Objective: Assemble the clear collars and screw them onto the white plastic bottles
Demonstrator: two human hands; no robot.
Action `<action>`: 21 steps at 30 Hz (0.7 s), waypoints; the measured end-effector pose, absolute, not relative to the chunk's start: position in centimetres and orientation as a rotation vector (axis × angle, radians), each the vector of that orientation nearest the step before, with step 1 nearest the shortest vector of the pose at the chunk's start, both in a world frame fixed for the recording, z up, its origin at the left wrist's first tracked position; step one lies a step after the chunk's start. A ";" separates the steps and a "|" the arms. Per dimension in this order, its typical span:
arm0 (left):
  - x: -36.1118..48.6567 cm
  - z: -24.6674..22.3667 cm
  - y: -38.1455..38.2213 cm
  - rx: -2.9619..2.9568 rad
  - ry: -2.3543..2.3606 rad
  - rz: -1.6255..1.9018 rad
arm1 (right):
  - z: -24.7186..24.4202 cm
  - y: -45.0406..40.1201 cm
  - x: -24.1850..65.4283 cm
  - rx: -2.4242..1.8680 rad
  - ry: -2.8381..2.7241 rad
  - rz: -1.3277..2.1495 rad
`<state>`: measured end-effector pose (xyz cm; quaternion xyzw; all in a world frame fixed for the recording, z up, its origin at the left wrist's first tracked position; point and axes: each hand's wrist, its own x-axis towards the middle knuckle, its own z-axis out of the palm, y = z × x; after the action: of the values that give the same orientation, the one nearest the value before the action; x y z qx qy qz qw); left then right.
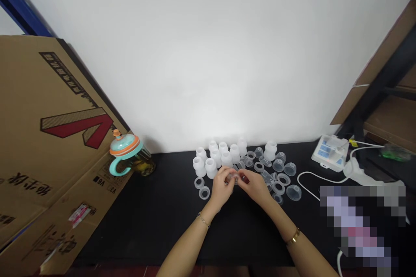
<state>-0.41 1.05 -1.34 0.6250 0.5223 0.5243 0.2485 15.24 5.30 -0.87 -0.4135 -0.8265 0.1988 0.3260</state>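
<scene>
My left hand and my right hand meet over the black table, fingertips closed together on a small clear piece. Fingers cover most of it, so its exact kind cannot be made out. Just behind my left hand stand several small white bottles with open necks. Two clear rings lie to the left of that hand. Right of my right hand are scattered clear rings and clear dome-shaped caps. One white bottle stands upright among them.
On the left, a large cardboard box borders the black table. A jug with a turquoise and orange lid stands beside it. At the right are a white plastic case and a white cable. A white wall rises behind.
</scene>
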 end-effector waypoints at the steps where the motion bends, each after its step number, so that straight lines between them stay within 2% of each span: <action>1: -0.4 -1.4 1.1 1.706 1.426 1.426 | -0.9 5.3 15.3 -1.084 -2.170 0.526; 21: -0.4 -1.3 0.9 1.739 1.448 1.432 | -0.9 5.3 15.3 -1.084 -2.188 0.485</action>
<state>-0.42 0.91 -1.28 0.6321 0.5261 0.5204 0.2299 15.26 5.28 -0.85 -0.4125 -0.8325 0.1846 0.3204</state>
